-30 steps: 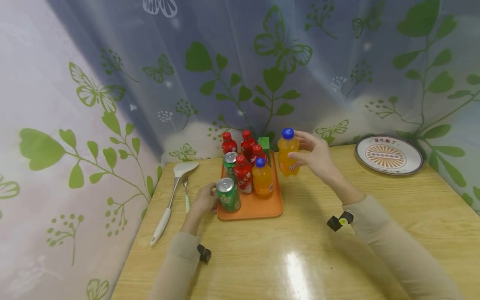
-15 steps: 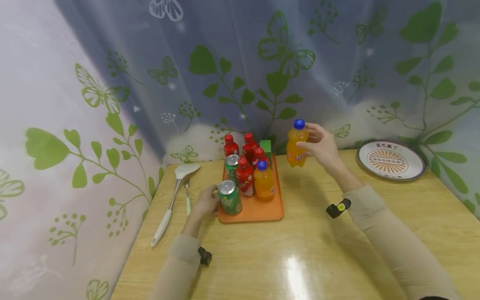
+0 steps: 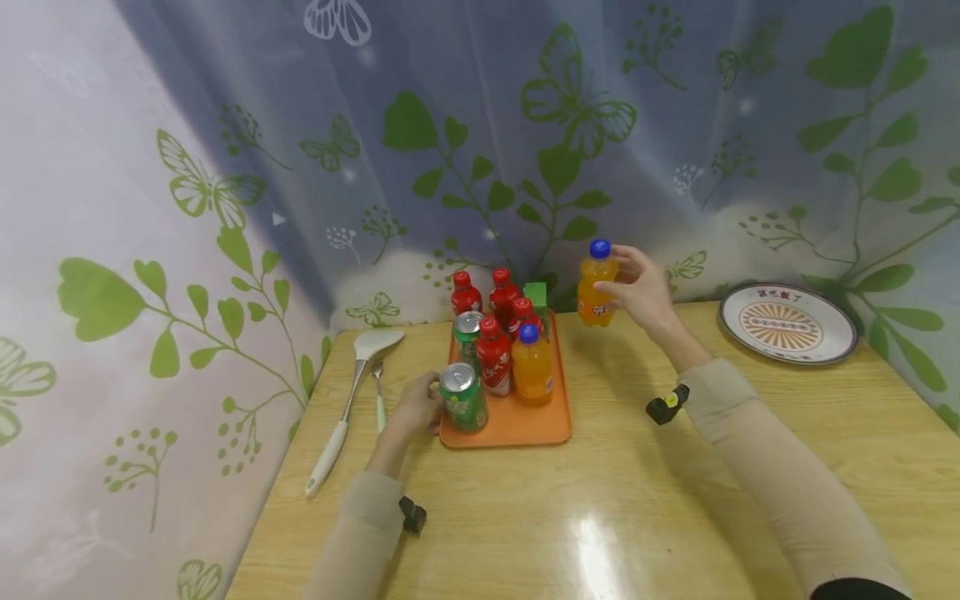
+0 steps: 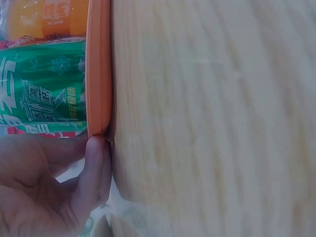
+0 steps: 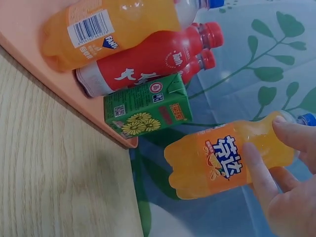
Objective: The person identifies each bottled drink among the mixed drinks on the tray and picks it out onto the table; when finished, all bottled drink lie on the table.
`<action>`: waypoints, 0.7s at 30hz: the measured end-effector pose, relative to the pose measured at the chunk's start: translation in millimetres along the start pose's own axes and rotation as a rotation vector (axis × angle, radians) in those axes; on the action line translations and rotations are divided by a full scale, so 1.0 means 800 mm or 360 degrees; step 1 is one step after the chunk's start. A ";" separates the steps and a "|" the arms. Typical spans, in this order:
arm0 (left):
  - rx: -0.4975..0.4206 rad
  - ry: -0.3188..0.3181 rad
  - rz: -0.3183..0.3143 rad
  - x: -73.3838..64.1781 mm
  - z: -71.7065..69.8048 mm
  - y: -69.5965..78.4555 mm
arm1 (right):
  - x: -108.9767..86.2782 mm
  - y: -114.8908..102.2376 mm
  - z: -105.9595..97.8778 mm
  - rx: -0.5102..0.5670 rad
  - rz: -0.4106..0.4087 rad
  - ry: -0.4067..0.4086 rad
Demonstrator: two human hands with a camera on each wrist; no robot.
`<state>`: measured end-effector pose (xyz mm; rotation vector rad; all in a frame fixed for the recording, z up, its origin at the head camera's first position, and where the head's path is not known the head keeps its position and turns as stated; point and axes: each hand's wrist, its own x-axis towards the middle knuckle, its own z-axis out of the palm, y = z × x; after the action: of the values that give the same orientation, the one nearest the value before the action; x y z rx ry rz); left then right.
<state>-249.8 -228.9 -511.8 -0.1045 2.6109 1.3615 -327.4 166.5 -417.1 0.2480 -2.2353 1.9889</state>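
My right hand (image 3: 643, 292) grips an orange soda bottle (image 3: 596, 287) with a blue cap, upright and just right of the tray's far end. In the right wrist view its base hangs close to the green drink carton (image 5: 148, 106) standing at the tray's corner. My left hand (image 3: 414, 406) holds the left rim of the orange tray (image 3: 517, 431), fingertips pinching the edge beside a green soda can (image 3: 463, 398). On the tray also stand a second orange soda bottle (image 3: 533, 367), another green can (image 3: 468, 337) and several red bottles (image 3: 494, 358).
Left of the tray lie a white-handled spatula (image 3: 347, 408) and a fork (image 3: 379, 396) with a pale green handle. A round patterned plate (image 3: 787, 323) rests at the table's back right. A leaf-print curtain (image 3: 480, 125) hangs behind the wooden table (image 3: 525, 517).
My right hand has carried the orange soda bottle rightward and away toward the curtain, farther from the tray, slowing in the last half second. My left hand stays at the tray's rim.
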 end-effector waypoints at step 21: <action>-0.0002 -0.0051 -0.0085 0.005 0.003 0.000 | 0.033 0.053 0.005 -0.0054 0.0064 0.0129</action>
<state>-253.5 -227.1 -514.2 -0.1505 2.5623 1.3356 -362.3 166.6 -452.7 0.1177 -2.2388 1.9422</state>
